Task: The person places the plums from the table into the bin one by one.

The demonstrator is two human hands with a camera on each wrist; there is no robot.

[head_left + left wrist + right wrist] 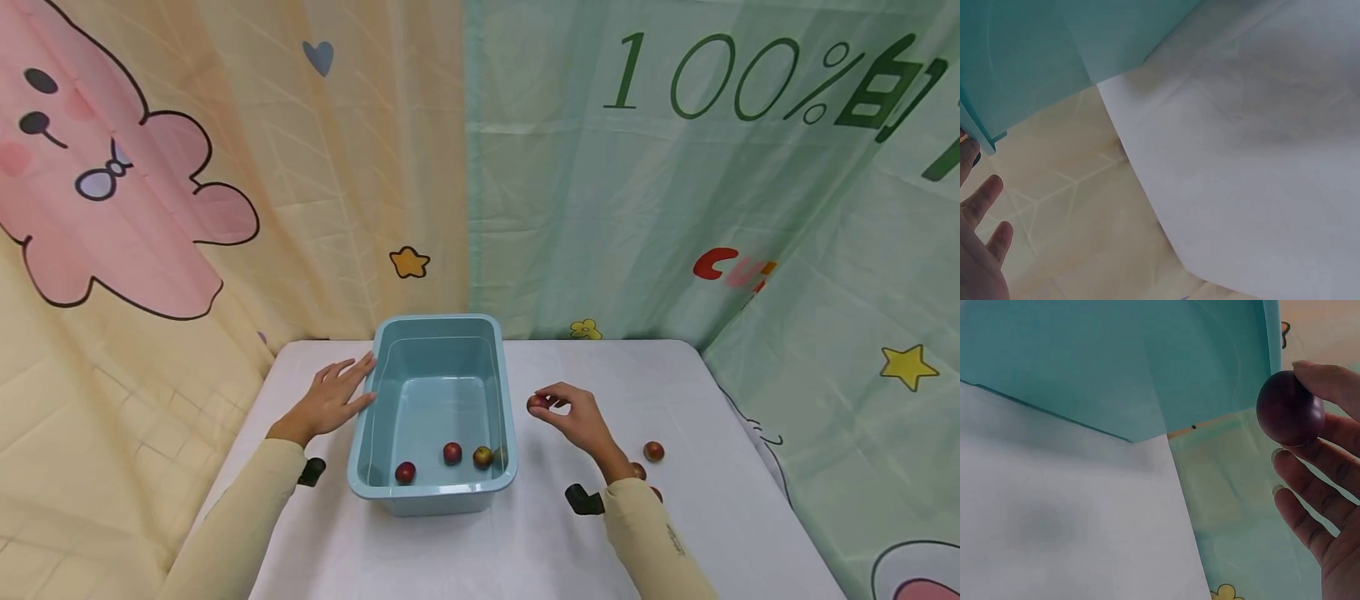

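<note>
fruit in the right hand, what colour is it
Dark purplish red; the fruit in the right hand shows best in the right wrist view.

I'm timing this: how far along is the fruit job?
Apparently done: three fruits lie inside the blue bin. In hand: the right hand pinches a fourth fruit beside the bin, not yet inside, while the left hand touches the rim. Apparently left: three more fruits on the table, two partly hidden by the right arm.

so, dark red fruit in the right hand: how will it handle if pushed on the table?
Probably apt to roll: the fruit looks nearly round. Might be slippery, since its skin looks smooth with a slight shine. Likely fairly firm: no dent shows where the right hand pinches it.
</note>
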